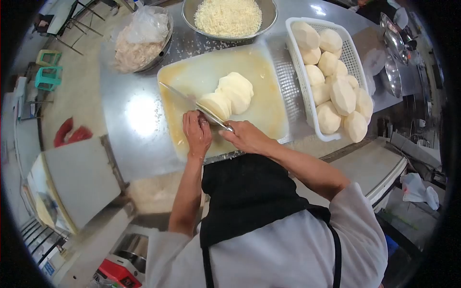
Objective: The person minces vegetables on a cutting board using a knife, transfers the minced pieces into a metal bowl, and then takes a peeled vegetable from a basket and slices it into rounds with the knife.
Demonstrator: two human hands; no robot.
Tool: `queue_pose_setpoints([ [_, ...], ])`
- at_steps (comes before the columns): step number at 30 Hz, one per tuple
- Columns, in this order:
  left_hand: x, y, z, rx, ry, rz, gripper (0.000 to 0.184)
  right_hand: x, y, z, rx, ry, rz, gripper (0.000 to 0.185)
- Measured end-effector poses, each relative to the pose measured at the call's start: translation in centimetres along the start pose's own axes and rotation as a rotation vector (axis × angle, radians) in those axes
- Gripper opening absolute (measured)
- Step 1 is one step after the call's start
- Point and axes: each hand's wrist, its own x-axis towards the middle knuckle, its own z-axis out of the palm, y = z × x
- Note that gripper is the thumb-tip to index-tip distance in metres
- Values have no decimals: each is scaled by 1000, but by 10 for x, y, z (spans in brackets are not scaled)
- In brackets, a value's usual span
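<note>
My right hand [246,137] is wrapped round the handle of a kitchen knife [180,93]. The knife's blade slants up and left across the cutting board [261,62], against a fan of pale slices [214,105] of a peeled root vegetable. More overlapping slices [236,91] lean together just beyond them. Close to the blade, on its near side, my left hand [198,133] has its fingers curled down at the board. Whatever lies under those fingertips is hidden by the hand and the knife.
A white plastic basket [293,53] of whole peeled root vegetables [343,94] stands at right. Behind the board, a metal bowl [187,21] holds small pale pieces [228,17]. A plastic bag [146,26] tops another filled bowl at left. Metal bowls [393,77] sit far right.
</note>
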Motion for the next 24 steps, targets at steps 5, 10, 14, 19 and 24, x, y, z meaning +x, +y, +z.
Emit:
queue_pose_setpoints([
  [5,-5,0,-2,47,-24,-31,22,-43,-32,-17,94,-10,2,49],
  [10,-1,0,0,36,-21,-19,22,-58,-44,-34,79,-68,87,47],
  [14,-3,-2,-1,3,-23,-33,19,-26,-14,-13,40,-56,23,47],
  [19,1,1,0,-4,-1,-55,17,-12,-14,-5,38,-33,21,51],
  [24,-3,0,-2,32,-32,-59,18,-55,-41,-29,90,-79,77,51],
])
